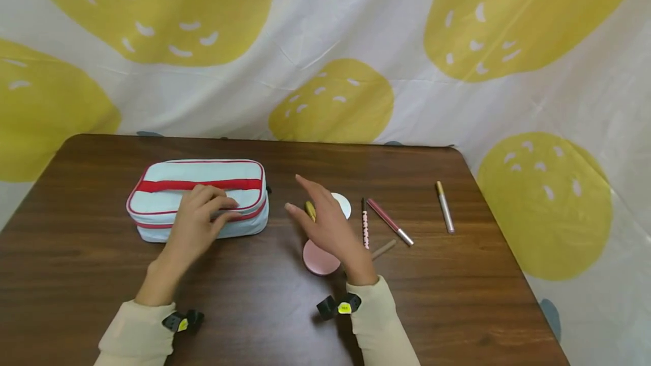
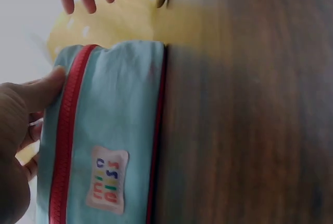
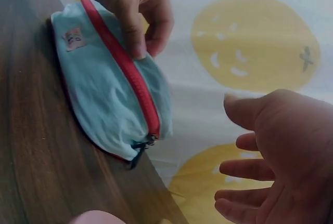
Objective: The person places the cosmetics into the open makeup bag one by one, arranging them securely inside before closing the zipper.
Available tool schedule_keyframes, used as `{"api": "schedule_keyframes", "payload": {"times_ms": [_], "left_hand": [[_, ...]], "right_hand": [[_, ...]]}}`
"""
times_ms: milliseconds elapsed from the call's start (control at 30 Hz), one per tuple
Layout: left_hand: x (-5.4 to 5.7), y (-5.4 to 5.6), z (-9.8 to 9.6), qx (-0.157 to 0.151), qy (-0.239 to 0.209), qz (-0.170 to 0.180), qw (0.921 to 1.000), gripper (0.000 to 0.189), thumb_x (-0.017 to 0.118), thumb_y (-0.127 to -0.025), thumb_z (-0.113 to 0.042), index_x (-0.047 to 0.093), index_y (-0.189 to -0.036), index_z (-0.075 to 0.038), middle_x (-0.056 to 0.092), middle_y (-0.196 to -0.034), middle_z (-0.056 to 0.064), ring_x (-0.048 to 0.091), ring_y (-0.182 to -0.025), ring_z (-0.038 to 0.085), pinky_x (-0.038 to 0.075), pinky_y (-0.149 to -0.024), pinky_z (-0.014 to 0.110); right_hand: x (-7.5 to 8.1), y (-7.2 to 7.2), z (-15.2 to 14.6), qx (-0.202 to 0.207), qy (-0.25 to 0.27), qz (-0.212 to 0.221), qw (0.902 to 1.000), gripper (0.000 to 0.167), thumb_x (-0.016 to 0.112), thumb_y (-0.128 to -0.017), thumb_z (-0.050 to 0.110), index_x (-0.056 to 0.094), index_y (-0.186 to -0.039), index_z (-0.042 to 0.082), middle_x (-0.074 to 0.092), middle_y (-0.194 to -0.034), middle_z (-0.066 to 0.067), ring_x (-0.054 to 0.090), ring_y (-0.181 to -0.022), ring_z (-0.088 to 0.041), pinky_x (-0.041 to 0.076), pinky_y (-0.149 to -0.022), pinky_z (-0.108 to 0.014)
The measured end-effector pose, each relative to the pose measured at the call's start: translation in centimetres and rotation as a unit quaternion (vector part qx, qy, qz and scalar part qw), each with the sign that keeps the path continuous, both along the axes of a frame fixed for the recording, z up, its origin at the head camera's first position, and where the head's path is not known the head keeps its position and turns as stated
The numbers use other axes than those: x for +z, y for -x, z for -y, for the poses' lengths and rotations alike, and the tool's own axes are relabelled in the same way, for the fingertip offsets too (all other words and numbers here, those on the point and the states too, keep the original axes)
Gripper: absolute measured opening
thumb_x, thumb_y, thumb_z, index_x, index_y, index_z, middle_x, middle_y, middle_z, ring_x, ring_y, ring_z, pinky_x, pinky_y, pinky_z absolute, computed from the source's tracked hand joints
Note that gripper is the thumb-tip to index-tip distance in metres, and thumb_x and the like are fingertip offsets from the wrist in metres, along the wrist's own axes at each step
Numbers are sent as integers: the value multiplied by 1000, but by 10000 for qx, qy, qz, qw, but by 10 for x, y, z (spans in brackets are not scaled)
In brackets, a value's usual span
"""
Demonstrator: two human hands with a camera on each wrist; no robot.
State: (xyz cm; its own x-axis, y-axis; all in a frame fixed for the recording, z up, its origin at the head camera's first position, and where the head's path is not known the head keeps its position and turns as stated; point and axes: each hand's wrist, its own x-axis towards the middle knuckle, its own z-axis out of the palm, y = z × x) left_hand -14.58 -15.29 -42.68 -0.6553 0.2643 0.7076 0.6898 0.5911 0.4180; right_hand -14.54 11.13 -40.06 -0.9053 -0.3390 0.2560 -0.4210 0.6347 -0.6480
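Note:
A light blue zippered pouch (image 1: 157,203) with red piping and a red strap handle sits on the left of the table. My left hand (image 1: 195,219) grips its top, fingers bent over the lid by the strap and thumb on the front edge above the zipper (image 2: 67,125). The zipper runs closed along the visible side, with the dark zipper pull (image 3: 139,154) at the pouch's right end. Over the table to the right of the pouch, my right hand (image 1: 328,227) is held out, fingers extended and thumb apart, with nothing in it.
Beneath and beside the right hand lie a pink round compact (image 1: 320,260), a white round item (image 1: 342,204) and a gold tube (image 1: 310,210). Farther right are several pencil-like sticks, including a pink one (image 1: 389,221), and a gold-and-silver pen-like tube (image 1: 445,208). A patterned curtain (image 1: 356,27) hangs behind the table.

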Motion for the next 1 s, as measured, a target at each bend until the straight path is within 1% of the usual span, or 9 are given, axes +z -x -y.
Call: {"api": "schedule_keyframes", "payload": {"times_ms": [200, 300, 400, 467, 600, 700, 767, 867, 1000], "left_hand": [[-5, -1, 6, 63, 59, -165, 9998, 24, 82, -67, 2, 66, -84, -3, 60, -85, 7, 51, -81, 27, 35, -72, 40], [-7, -1, 10, -99, 32, -151, 9998, 24, 78, -69, 7, 63, -86, -1, 58, -86, 9, 49, -82, 28, 34, -74, 40], [-9, -1, 15, -345, -45, -125, 9993, 27, 76, -68, 12, 61, -87, 0, 55, -86, 9, 47, -83, 28, 33, -76, 40], [-8, -2, 19, -452, -51, -63, 9989, 28, 76, -68, 13, 60, -87, 0, 55, -87, 9, 46, -84, 27, 33, -77, 39], [-8, -7, 28, -550, 33, 93, 9984, 31, 76, -67, 13, 59, -89, -2, 54, -89, 7, 46, -85, 24, 33, -78, 35], [-9, -12, 35, -652, 81, 262, 9975, 35, 77, -65, 13, 60, -91, -3, 55, -91, 5, 45, -87, 21, 34, -80, 29], [-9, -15, 39, -723, 80, 344, 9968, 38, 78, -63, 14, 61, -92, -4, 56, -93, 5, 46, -88, 20, 35, -81, 24], [-9, -18, 42, -766, 75, 359, 9964, 41, 79, -60, 15, 62, -92, -5, 57, -94, 4, 47, -89, 19, 35, -83, 17], [-8, -19, 41, -823, 14, 320, 9961, 43, 80, -59, 16, 63, -92, -6, 58, -95, 5, 48, -90, 19, 36, -85, 14]], "right_hand": [[-11, 6, 10, -67, 161, -466, 9988, 50, 61, -95, 26, 47, -140, 8, 52, -135, -9, 47, -126, -24, 37, -103, -39], [-15, 8, 16, -69, 241, -577, 9980, 47, 62, -95, 22, 50, -137, 5, 54, -132, -11, 50, -122, -25, 40, -100, -38], [-17, 10, 25, -59, 328, -541, 9980, 45, 61, -95, 18, 51, -136, 4, 56, -131, -12, 52, -119, -25, 43, -96, -36], [-18, 10, 32, -59, 408, -416, 9983, 43, 61, -95, 16, 51, -135, 3, 56, -130, -12, 55, -116, -25, 46, -93, -35], [-22, 9, 46, -67, 644, -82, 9979, 39, 60, -95, 13, 53, -133, 3, 58, -126, -13, 59, -110, -27, 48, -91, -35], [-25, 7, 54, -110, 741, 89, 9972, 37, 59, -95, 9, 54, -130, 2, 60, -123, -14, 61, -107, -27, 49, -89, -32], [-28, 4, 59, -184, 667, 96, 9976, 34, 60, -94, 7, 55, -127, 1, 61, -121, -14, 61, -106, -25, 49, -88, -28], [-32, 0, 65, -334, 484, 55, 9983, 30, 62, -92, 6, 59, -121, 1, 64, -114, -13, 62, -103, -23, 48, -87, -27], [-34, -4, 71, -568, 441, 47, 9974, 26, 66, -90, 9, 64, -114, 0, 67, -103, -12, 63, -93, -21, 48, -82, -27]]}}
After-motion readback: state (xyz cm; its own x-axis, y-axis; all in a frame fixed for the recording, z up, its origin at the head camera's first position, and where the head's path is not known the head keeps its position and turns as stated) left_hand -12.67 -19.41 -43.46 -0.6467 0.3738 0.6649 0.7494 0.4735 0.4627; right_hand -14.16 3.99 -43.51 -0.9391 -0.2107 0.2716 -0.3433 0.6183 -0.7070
